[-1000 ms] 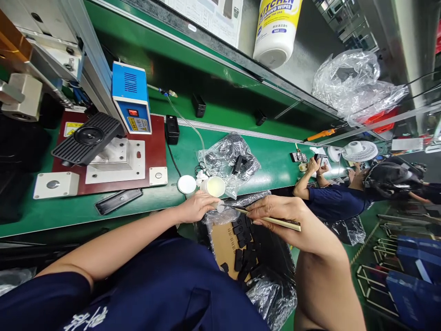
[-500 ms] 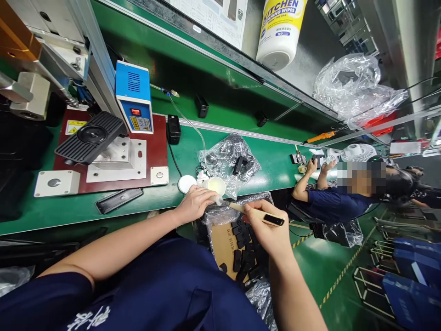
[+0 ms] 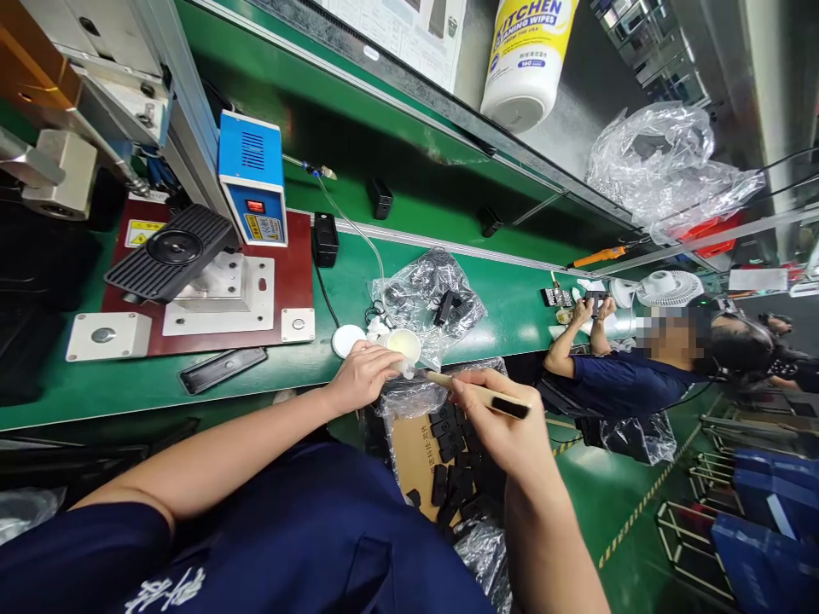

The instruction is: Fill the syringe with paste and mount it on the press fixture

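My left hand (image 3: 362, 377) pinches a small translucent whitish piece (image 3: 408, 369) near the bench's front edge. A brush (image 3: 441, 379) with a pale wooden handle is gripped in my right hand (image 3: 505, 422), its tip pointing left at the piece. Whether bristles touch it is too small to tell. Just behind my left fingertips stands a round white tub (image 3: 418, 348) with pale yellowish contents. A white round lid (image 3: 346, 341) lies left of the tub, and some small white pieces (image 3: 376, 326) sit between them.
A clear bag (image 3: 426, 286) of dark parts lies behind the tub. To the left stand a blue box (image 3: 251, 175) and a fixture bearing a black ribbed part (image 3: 174, 251). Below the bench edge, a carton (image 3: 409, 448) holds several black parts. A co-worker (image 3: 614, 371) sits at right.
The brush and my right hand have shifted very slightly at the piece. My left hand keeps its pinch. The whole view has moved a little, and the co-worker's hands have come closer together.
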Tool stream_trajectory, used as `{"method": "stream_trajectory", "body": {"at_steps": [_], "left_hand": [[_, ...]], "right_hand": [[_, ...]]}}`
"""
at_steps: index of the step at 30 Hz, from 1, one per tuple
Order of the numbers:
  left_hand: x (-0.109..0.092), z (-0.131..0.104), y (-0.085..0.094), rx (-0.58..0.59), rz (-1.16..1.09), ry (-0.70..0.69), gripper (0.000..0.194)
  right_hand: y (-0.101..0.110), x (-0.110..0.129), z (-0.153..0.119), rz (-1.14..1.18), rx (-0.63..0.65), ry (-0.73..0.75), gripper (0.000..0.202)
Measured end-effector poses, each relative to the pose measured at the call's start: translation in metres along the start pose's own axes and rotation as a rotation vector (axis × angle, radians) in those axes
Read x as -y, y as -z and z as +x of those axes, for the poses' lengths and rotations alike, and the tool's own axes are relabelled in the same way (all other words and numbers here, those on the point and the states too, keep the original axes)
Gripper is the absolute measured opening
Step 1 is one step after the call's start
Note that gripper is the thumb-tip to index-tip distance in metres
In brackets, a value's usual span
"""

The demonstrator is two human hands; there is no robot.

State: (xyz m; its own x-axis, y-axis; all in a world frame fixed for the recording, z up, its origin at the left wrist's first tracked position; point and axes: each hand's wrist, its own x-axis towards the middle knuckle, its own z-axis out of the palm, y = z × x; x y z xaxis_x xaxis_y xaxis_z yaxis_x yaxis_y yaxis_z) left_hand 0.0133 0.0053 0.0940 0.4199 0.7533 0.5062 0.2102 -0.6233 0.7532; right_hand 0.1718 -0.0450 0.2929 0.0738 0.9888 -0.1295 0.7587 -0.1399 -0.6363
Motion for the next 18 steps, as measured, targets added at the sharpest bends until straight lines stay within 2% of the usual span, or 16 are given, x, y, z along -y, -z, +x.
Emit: {"method": "stream_trajectory", "body": {"at_steps": [6,11,14,18], "left_hand": [[0.0,0.002,0.003,0.062,-0.011,0.033,0.019],[0.002,0.005,0.004,0.107,-0.067,0.065,0.017],[0.001,0.009,0.007,0.122,-0.097,0.075,0.027],[0.0,0.012,0.01,0.086,-0.077,0.007,0.032]], "right_hand": [[0.007,0.002,0.003,0.002,0.037,0.06,0.021],[0.012,-0.007,0.003,0.106,0.025,-0.085,0.027],[0.017,-0.016,0.003,0.199,-0.053,-0.203,0.024],[0.021,-0.027,0.005,0.352,-0.149,-0.255,0.022]]}}
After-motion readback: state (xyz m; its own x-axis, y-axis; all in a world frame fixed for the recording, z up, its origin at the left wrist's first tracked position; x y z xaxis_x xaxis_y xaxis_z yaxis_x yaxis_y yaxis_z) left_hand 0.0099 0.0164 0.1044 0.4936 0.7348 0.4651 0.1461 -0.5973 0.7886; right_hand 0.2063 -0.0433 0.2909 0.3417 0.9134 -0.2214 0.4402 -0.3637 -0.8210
